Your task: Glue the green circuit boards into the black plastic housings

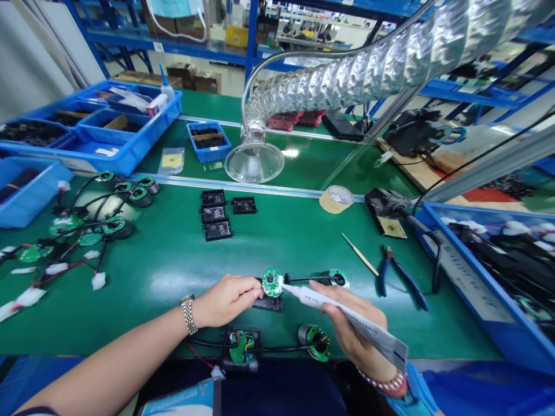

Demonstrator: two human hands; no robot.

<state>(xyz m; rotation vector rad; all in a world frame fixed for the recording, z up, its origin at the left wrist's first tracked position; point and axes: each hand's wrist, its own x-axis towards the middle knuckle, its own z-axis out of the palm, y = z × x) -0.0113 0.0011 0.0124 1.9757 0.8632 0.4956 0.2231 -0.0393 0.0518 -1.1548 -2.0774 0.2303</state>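
My left hand [228, 299] pinches the left edge of a small green circuit board [272, 282], holding it over a black plastic case [269, 303]. In my right hand [358, 323] is a white glue tube [364, 325], its nozzle touching or nearly touching white matter on the board's right side. A black cable runs right from the board to a round part with a green board [338, 278]. Closer to me, another black case [241, 348] holds a green board with wires, and its cable leads to a metal cylinder [314, 341].
Several empty black cases [217, 214] lie mid-table under a clear fume hood [254, 163]. Right are a tape roll [336, 199], tweezers [359, 254], blue-handled cutters [401, 277] and a blue bin [489, 277]. Wired assemblies [117, 226] and blue trays [130, 147] occupy the left.
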